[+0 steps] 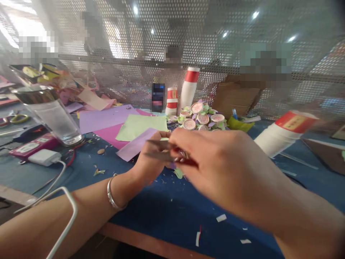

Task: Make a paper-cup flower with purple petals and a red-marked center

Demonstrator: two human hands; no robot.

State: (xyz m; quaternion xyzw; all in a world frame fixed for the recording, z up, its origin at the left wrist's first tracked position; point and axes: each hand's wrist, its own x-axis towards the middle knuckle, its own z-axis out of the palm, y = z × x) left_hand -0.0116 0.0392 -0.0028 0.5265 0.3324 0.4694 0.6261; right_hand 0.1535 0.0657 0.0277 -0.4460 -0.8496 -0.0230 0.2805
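Two hands meet above the blue worktop [161, 219]. The right hand [223, 169] has its grip closed on red-handled scissors [163, 151], whose blades lie leftward, touching the left hand [149, 163]. That hand's grip is curled, and I cannot tell whether it holds anything.

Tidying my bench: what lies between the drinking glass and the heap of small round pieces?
Head view: a purple sheet, a pink sheet and a pale green sheet overlap on the blue table between the glass and the heap.

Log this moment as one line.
right hand: shut on scissors | left hand: against the blades, grip unclear | green paper scrap: under both hands
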